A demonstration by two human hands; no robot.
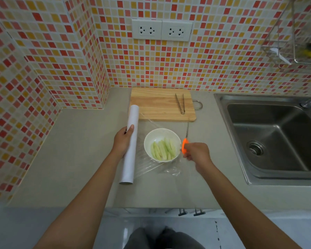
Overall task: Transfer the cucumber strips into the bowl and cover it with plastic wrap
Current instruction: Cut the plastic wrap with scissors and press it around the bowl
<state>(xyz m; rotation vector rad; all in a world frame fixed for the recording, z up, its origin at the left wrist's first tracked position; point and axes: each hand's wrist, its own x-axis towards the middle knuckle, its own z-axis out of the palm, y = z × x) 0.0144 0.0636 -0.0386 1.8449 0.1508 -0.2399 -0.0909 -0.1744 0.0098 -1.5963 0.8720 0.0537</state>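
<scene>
bowl (pixel 162 144) between left hand (pixel 123 141) and right hand (pixel 198 152).

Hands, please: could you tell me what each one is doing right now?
Left hand: closed on the plastic wrap roll.
Right hand: closed on the orange-handled scissors.

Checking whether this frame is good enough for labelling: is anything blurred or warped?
Head view: the right hand and the orange-handled scissors are smeared by motion; the left hand on the plastic wrap roll is sharp, as are the bowl and cucumber strips. The wide lens bends the tiled wall. Light is soft and even.
</scene>
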